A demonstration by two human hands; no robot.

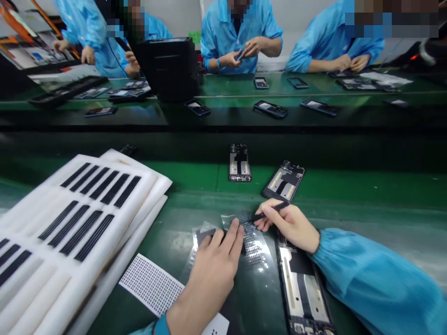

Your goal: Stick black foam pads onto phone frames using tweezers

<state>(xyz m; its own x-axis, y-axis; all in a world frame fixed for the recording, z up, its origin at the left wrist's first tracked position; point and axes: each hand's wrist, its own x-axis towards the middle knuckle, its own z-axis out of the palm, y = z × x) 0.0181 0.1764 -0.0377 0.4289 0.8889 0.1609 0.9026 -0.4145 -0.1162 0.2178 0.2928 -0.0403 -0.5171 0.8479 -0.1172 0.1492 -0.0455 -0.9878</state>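
My left hand lies flat, fingertips pressing a clear film sheet dotted with tiny dark parts on the green mat. My right hand grips thin black tweezers, their tip touching the sheet just beyond my left fingertips. An open phone frame lies under my right wrist. Two more phone frames rest further out on the bench.
White foam trays holding black strips are stacked at my left. A white dotted sheet lies near the front. Beyond a dark conveyor carrying phones, several people in blue coats work; a black box stands there.
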